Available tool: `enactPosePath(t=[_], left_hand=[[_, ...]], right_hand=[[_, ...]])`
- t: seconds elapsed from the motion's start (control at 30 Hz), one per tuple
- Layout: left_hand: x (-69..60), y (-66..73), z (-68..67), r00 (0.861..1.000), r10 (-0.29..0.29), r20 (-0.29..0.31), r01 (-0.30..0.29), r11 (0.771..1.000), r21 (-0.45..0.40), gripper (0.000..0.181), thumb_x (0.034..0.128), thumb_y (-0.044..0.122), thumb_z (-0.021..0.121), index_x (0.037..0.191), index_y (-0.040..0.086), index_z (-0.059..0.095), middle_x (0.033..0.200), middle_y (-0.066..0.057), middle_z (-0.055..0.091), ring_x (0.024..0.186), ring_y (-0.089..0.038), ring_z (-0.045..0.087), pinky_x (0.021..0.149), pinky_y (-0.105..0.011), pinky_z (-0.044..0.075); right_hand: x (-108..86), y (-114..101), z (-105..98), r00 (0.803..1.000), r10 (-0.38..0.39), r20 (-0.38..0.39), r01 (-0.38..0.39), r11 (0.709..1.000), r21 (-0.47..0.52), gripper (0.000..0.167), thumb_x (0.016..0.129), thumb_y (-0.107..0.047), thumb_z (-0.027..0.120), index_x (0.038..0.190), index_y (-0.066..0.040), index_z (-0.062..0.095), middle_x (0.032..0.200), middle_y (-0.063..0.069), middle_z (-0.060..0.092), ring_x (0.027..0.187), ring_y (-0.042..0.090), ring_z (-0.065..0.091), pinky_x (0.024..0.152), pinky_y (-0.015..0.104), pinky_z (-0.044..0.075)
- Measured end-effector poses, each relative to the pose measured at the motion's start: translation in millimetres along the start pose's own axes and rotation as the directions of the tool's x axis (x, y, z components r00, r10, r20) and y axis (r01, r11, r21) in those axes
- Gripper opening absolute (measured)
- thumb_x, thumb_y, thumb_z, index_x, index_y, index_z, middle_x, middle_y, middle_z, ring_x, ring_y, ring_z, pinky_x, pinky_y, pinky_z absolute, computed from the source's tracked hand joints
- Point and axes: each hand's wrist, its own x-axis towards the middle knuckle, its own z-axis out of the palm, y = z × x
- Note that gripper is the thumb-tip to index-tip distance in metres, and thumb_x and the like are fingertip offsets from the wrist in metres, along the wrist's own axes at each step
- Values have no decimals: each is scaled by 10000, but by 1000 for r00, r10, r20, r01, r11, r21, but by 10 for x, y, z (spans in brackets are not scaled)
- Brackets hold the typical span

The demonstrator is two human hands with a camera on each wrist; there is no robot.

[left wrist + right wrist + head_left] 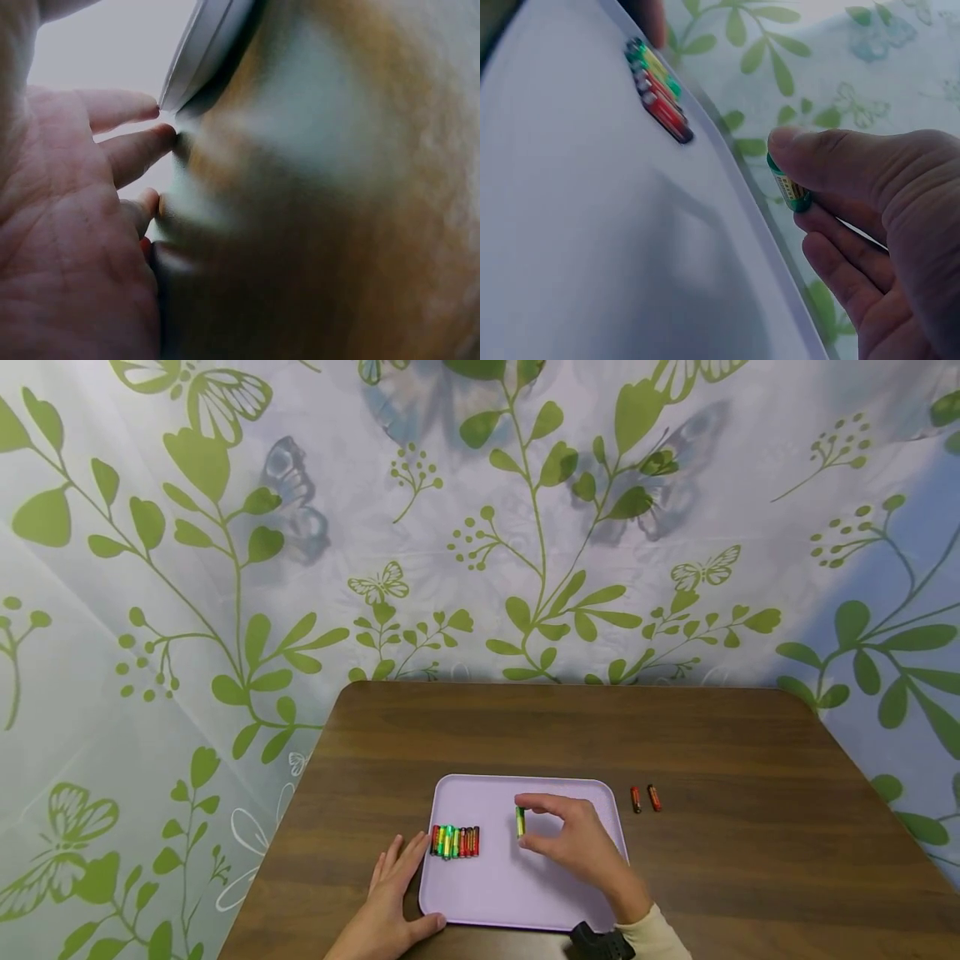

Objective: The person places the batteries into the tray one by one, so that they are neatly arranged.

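Observation:
A green battery (521, 822) is pinched end to end between the thumb and a finger of my right hand (573, 839), held above the lilac tray (517, 893). The same green battery (792, 187) shows its printed label in the right wrist view. A row of red and green batteries (455, 842) lies side by side along the tray's left part. My left hand (388, 897) rests at the tray's left edge, its fingers extended, near that row. In the left wrist view, fingertips (142, 142) of my left hand touch or nearly touch the tray's rim.
Two red batteries (645, 798) lie on the brown wooden table (750, 860), to the right of the tray. Behind the table hangs a pale curtain (420, 610) printed with green leaves and butterflies. The table's far edge runs along it.

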Motion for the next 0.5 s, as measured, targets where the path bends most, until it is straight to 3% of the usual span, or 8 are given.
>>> enactPosePath(t=[0.23, 0.5], left_hand=[[2, 7, -4, 999, -38, 22, 38, 999, 1, 1086, 772, 228, 963, 1703, 180, 406, 1780, -177, 345, 1676, -546, 35, 1137, -15, -205], [-9, 12, -6, 1000, -26, 8, 26, 1000, -8, 1082, 762, 223, 973, 1693, 173, 423, 1772, -172, 364, 1673, -553, 44, 1139, -21, -191]], right_hand=[[25, -102, 290, 998, 4, 59, -8, 998, 60, 523, 789, -96, 968, 1287, -97, 807, 1249, -41, 824, 1115, 204, 789, 1000, 396, 634], [38, -146, 525, 995, 22, 100, -29, 997, 70, 508, 785, -46, 949, 1273, -83, 809, 1256, -4, 824, 1194, 184, 767, 1074, 389, 604]])
